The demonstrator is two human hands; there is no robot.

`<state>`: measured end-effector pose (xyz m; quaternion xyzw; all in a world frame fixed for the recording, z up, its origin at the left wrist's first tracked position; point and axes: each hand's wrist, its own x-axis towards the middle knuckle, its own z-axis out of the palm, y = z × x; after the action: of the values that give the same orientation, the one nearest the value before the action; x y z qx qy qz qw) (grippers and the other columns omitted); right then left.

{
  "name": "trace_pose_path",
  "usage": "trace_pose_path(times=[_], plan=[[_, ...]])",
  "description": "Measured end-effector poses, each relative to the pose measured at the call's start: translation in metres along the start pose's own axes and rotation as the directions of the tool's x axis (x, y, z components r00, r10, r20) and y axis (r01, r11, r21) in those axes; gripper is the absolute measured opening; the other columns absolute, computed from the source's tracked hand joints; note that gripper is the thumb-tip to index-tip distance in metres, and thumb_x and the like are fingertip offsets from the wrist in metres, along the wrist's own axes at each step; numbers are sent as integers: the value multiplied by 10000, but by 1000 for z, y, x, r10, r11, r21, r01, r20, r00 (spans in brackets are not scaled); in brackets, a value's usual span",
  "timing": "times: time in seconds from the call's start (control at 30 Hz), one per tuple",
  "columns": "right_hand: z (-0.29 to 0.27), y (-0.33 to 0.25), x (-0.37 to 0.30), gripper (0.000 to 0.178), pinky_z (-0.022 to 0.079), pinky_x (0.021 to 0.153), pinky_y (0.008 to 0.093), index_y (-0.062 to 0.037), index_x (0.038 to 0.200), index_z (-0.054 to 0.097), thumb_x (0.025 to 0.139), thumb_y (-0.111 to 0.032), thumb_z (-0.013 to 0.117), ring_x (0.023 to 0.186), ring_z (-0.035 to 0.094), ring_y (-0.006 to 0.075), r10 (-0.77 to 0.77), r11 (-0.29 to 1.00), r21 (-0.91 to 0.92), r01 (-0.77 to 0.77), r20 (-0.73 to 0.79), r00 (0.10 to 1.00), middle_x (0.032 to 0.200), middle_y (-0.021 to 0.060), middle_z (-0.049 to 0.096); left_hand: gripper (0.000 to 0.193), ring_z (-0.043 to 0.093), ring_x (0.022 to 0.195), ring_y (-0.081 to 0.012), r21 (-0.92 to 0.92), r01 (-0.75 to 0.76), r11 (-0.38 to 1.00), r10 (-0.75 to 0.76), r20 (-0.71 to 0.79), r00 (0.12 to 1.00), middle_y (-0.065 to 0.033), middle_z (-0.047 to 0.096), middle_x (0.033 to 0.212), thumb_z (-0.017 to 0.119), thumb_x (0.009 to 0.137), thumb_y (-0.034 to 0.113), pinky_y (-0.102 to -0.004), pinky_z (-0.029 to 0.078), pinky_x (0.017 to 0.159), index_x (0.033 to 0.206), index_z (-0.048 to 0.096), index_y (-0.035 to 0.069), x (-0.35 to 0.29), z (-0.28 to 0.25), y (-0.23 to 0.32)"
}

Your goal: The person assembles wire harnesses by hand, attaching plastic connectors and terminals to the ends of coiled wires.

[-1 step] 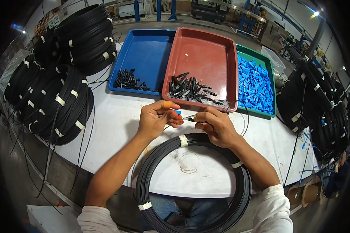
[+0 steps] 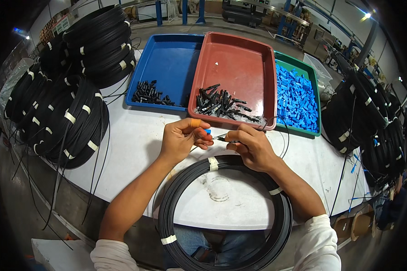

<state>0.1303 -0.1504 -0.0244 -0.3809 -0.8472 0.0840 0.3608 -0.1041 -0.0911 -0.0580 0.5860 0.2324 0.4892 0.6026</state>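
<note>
My left hand (image 2: 178,141) is closed, pinching a small blue cap (image 2: 208,131) between thumb and fingers. An orange band is wrapped around one of its fingers. Close beside it, my right hand (image 2: 256,148) grips a thin black cable connector (image 2: 221,138), whose tip points toward the left fingertips. The fingers partly hide both pieces, and I cannot tell whether they touch. Below the hands, a coil of black cable (image 2: 167,205) bound with pale tape hangs over the table's near edge. A loose loop of cable (image 2: 288,135) arcs beside my right hand.
Past my hands stand a blue tray (image 2: 167,49) and a red tray (image 2: 239,54), both holding black connectors. A green tray (image 2: 319,115) of blue caps sits to their right. Stacked cable coils (image 2: 99,45) crowd the left; more coils (image 2: 348,108) stand right, on the white table (image 2: 131,149).
The blue cap and the left fingertips have shifted very slightly to the right. Everything else looks the same.
</note>
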Motion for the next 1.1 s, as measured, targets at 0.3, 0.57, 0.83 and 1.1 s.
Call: trace_pose_path(times=[0.3, 0.57, 0.83, 1.1], plan=[[-1, -2, 1, 347, 449, 508, 384, -152, 1118, 635, 811, -11, 715, 647, 564, 255, -9, 998, -54, 10, 35, 999, 834, 61, 519, 242, 745, 863, -242, -8, 21, 1000, -21, 3, 1000, -187, 730, 917, 742, 861, -10, -309, 646, 724, 1077, 652, -68, -6, 15, -7], [-4, -6, 0, 437, 456, 487, 389, -156, 1168, 616, 763, -29, 721, 569, 569, 261, -76, 985, -150, 91, 105, 992, 774, 68, 526, 241, 744, 879, -255, -110, 83, 990, -72, 99, 992, -194, 724, 941, 741, 868, 5, -325, 647, 748, 1075, 641, -66, -6, 12, -7], [-5, -9, 0, 436, 473, 479, 386, -155, 1128, 614, 726, -22, 720, 568, 579, 262, -89, 979, -174, 107, 109, 990, 782, 73, 539, 201, 742, 898, -266, -183, 0, 983, 27, 147, 989, -218, 719, 957, 706, 886, -24, -326, 641, 769, 1063, 628, -78, -7, 11, -8], [-8, -11, 1, 360, 483, 482, 403, -128, 1053, 594, 732, -17, 716, 575, 596, 273, -107, 975, -182, 130, 134, 985, 778, 67, 543, 231, 740, 910, -274, -167, 46, 985, -18, 168, 986, -228, 719, 966, 688, 895, -18, -342, 639, 796, 1104, 603, -69, -6, 10, -7]])
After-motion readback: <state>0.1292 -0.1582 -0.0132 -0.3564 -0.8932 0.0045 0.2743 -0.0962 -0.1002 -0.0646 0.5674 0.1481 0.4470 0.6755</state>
